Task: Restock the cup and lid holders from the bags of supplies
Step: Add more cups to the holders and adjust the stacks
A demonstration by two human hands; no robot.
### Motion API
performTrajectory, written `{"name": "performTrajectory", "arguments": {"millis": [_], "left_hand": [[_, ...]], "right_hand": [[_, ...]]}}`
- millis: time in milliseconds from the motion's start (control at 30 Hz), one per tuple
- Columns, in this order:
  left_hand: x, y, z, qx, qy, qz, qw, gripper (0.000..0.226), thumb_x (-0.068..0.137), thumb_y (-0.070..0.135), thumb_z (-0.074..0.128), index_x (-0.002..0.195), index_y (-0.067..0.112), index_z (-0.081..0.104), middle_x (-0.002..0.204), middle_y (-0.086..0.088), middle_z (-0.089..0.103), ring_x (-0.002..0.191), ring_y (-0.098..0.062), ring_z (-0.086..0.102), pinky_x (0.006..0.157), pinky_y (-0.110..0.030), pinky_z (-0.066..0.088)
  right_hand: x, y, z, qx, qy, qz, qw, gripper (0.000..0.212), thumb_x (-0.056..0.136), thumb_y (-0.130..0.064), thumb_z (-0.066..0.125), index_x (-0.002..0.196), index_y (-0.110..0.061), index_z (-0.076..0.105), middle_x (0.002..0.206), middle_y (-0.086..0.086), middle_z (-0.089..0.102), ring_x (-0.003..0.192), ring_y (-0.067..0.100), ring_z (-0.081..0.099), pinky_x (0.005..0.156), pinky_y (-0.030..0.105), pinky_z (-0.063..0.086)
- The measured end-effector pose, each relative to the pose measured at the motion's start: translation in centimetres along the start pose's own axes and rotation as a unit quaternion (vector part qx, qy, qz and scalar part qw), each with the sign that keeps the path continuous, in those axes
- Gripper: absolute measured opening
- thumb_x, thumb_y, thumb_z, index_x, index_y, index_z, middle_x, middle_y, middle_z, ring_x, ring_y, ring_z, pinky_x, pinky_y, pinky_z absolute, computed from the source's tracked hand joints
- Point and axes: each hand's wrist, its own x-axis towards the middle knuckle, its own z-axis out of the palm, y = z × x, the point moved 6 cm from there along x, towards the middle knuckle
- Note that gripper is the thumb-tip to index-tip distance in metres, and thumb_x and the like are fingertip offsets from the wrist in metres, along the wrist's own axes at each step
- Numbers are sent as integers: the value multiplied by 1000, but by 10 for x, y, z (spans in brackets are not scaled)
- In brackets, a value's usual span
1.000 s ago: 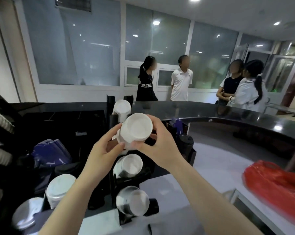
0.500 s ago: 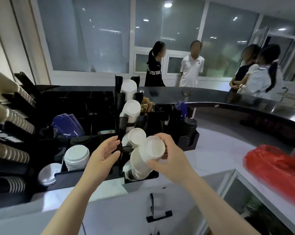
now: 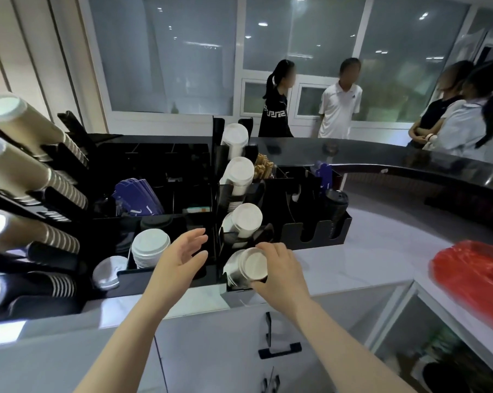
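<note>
My right hand (image 3: 279, 268) grips a stack of white paper cups (image 3: 246, 268), which lies tilted in the lowest slot of the black cup holder (image 3: 268, 234). Three more slots above it hold white cup stacks (image 3: 242, 221). My left hand (image 3: 183, 256) hovers open just left of the holder, touching nothing. A stack of white lids (image 3: 150, 246) stands in the black lid holder (image 3: 154, 273) to the left, with a single lid (image 3: 109, 272) beside it.
Rows of ribbed brown cups (image 3: 27, 177) jut from a rack at far left. Blue sleeves (image 3: 139, 197) and black lids (image 3: 336, 202) sit in the organiser. A red bag (image 3: 472, 276) lies on the white counter at right. Several people stand behind the dark bar.
My right hand has brought the cup stack down from chest height into the lowest slot. My left hand let go of it and opened. The view has tilted downward.
</note>
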Motion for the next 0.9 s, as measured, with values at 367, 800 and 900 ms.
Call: {"name": "performTrajectory", "arguments": {"millis": [367, 800, 900], "left_hand": [[-17, -3, 12, 54, -22, 12, 998, 42, 93, 7, 54, 123, 36, 50, 126, 12, 58, 125, -3, 48, 100, -20, 37], [-30, 34, 79, 252, -121, 219, 935, 70, 91, 22, 59, 143, 49, 20, 152, 28, 19, 133, 19, 12, 101, -3, 19], [-38, 31, 113, 257, -175, 244, 919, 70, 92, 23, 59, 145, 43, 18, 153, 25, 13, 138, 14, 6, 107, -22, 26]], "right_hand": [[-6, 5, 3, 23, -31, 15, 999, 80, 75, -41, 75, 141, -28, 33, 138, -8, 41, 127, 17, 38, 103, 34, 35], [-82, 50, -64, 14, -6, 81, 997, 58, 94, -43, 55, 145, -26, 36, 153, -9, 32, 142, 10, 20, 108, 17, 8], [-114, 72, -77, -9, -20, 123, 992, 59, 94, -43, 53, 147, -27, 33, 155, -10, 28, 144, 11, 18, 113, 25, 13]]}}
